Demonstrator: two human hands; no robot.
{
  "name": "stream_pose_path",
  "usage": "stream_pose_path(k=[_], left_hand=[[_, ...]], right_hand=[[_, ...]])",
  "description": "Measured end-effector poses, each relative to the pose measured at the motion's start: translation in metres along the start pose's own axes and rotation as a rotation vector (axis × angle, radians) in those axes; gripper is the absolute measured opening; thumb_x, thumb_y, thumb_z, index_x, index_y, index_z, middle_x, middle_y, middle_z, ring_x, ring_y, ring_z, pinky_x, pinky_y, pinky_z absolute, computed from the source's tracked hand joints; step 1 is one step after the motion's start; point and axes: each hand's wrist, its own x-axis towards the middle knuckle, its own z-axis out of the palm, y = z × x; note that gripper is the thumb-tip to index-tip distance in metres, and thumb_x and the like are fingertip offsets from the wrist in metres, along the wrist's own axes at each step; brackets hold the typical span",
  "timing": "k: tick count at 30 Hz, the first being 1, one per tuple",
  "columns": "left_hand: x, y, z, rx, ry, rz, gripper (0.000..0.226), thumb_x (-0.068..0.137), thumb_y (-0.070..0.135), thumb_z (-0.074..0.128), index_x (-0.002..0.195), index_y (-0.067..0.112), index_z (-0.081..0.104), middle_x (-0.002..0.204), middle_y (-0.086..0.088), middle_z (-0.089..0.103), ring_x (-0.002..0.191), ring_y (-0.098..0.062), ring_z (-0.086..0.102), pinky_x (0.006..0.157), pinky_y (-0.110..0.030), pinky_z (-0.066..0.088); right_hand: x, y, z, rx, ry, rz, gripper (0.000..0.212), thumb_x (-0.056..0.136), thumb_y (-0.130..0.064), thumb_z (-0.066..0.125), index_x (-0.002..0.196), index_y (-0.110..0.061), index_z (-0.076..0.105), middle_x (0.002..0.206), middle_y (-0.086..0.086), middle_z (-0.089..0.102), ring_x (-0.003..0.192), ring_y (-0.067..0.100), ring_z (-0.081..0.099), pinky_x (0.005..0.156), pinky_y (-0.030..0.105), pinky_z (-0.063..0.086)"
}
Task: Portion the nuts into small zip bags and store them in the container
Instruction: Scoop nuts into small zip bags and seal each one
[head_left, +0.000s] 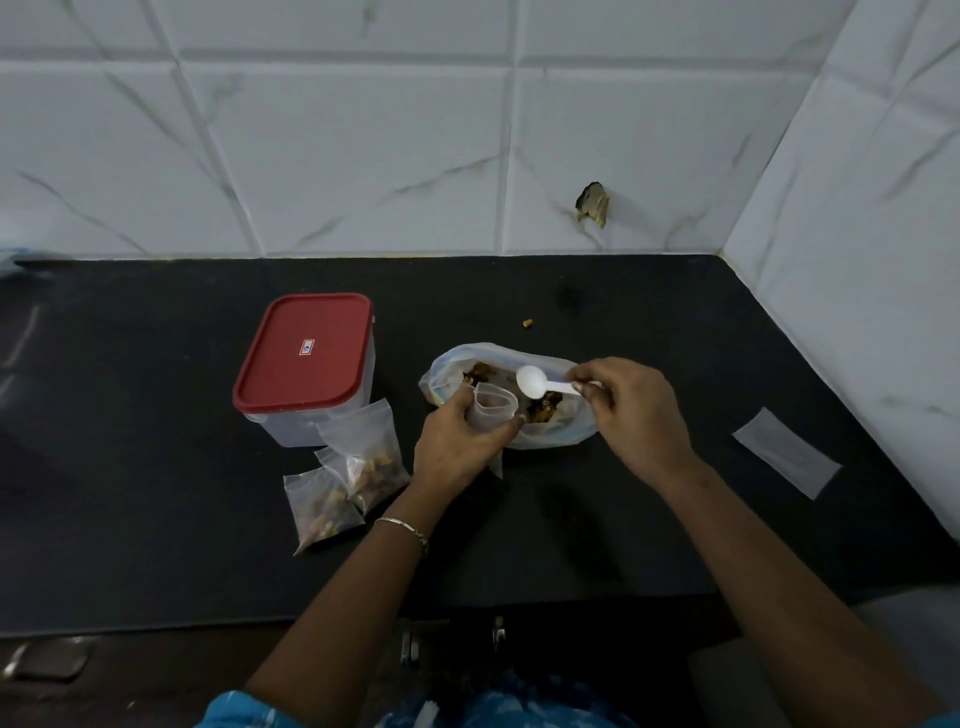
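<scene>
Black counter (649, 519) met white tiled walls. Head view: an open big bag (545, 435) of nuts (546, 406) lay mid-counter. The left hand (457, 441) gripped a small bag (493, 408), mouth open, at the big bag's 7 o'clock edge. The right hand (639, 415) pinched a white spoon (535, 382) over the nuts. A lidded container (306, 358) stood at 9 o'clock, filled bags (363, 457) at 8, a flat empty bag (784, 452) at 3, and 1 loose nut (528, 323) at 12.
</scene>
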Motion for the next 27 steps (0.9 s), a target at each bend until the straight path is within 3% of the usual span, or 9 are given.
stream_pose_path(k=[2, 4, 7, 10, 13, 19, 24, 27], left_hand=[[-0.003, -0.004, 0.000, 0.028, -0.005, -0.001, 0.034, 0.077, 0.048, 0.073, 0.104, 0.033, 0.058, 0.096, 0.020, 0.061, 0.094, -0.001, 0.061, 0.085, -0.039, 0.057], [-0.007, -0.006, 0.000, 0.069, -0.008, 0.000, 0.036, 0.079, 0.048, 0.072, 0.106, 0.030, 0.058, 0.093, 0.022, 0.059, 0.093, -0.001, 0.061, 0.084, -0.038, 0.057], [-0.015, -0.009, 0.000, 0.123, -0.019, 0.014, 0.034, 0.080, 0.049, 0.070, 0.105, 0.028, 0.059, 0.092, 0.020, 0.058, 0.090, -0.003, 0.061, 0.082, -0.038, 0.057], [-0.021, -0.015, 0.001, 0.131, 0.000, 0.024, 0.031, 0.080, 0.048, 0.070, 0.102, 0.028, 0.060, 0.093, 0.017, 0.062, 0.088, -0.001, 0.062, 0.079, -0.037, 0.057], [-0.023, -0.018, 0.001, 0.118, -0.009, 0.021, 0.028, 0.081, 0.044, 0.071, 0.103, 0.032, 0.058, 0.097, 0.018, 0.062, 0.092, 0.001, 0.061, 0.081, -0.030, 0.056], [-0.023, -0.022, 0.003, 0.015, -0.064, 0.013, 0.032, 0.083, 0.034, 0.072, 0.112, 0.026, 0.061, 0.107, 0.013, 0.065, 0.099, 0.001, 0.060, 0.081, -0.017, 0.049], [-0.024, -0.026, 0.000, -0.037, -0.103, -0.014, 0.034, 0.083, 0.031, 0.073, 0.115, 0.028, 0.060, 0.103, 0.019, 0.061, 0.096, 0.009, 0.057, 0.077, -0.012, 0.046], [-0.024, -0.027, -0.002, -0.065, -0.122, -0.022, 0.033, 0.083, 0.030, 0.073, 0.112, 0.033, 0.058, 0.103, 0.020, 0.061, 0.097, 0.009, 0.057, 0.078, -0.011, 0.046]], right_hand=[[-0.002, 0.006, 0.000, -0.019, -0.050, -0.002, 0.022, 0.092, -0.005, 0.057, 0.106, -0.013, 0.072, 0.100, 0.000, 0.070, 0.091, 0.007, 0.062, 0.079, 0.007, 0.042], [-0.001, 0.012, 0.005, -0.069, -0.112, -0.037, 0.026, 0.092, -0.002, 0.055, 0.109, -0.012, 0.071, 0.102, 0.003, 0.068, 0.094, 0.014, 0.063, 0.081, 0.021, 0.049], [0.002, 0.017, 0.015, -0.283, -0.311, -0.125, 0.036, 0.088, 0.000, 0.056, 0.122, -0.010, 0.064, 0.119, 0.007, 0.062, 0.106, 0.022, 0.059, 0.090, 0.032, 0.048], [0.004, 0.015, 0.019, -0.534, -0.345, -0.220, 0.036, 0.080, 0.001, 0.067, 0.115, -0.011, 0.064, 0.113, 0.007, 0.062, 0.095, 0.020, 0.060, 0.073, 0.030, 0.056], [0.007, 0.018, 0.020, -0.594, -0.329, -0.253, 0.031, 0.075, 0.000, 0.073, 0.104, -0.009, 0.067, 0.101, 0.008, 0.064, 0.082, 0.019, 0.060, 0.061, 0.028, 0.055], [0.007, 0.031, 0.029, -0.315, -0.239, -0.019, 0.032, 0.086, 0.000, 0.063, 0.116, -0.011, 0.067, 0.111, 0.006, 0.065, 0.098, 0.021, 0.063, 0.085, 0.032, 0.053], [0.005, 0.026, 0.023, -0.008, -0.071, 0.166, 0.024, 0.090, -0.001, 0.058, 0.103, -0.012, 0.073, 0.103, 0.000, 0.070, 0.094, 0.011, 0.064, 0.077, 0.010, 0.044], [0.009, 0.026, 0.021, -0.083, -0.089, 0.149, 0.027, 0.090, -0.001, 0.058, 0.112, -0.012, 0.070, 0.111, 0.003, 0.068, 0.102, 0.015, 0.064, 0.082, 0.015, 0.046]])
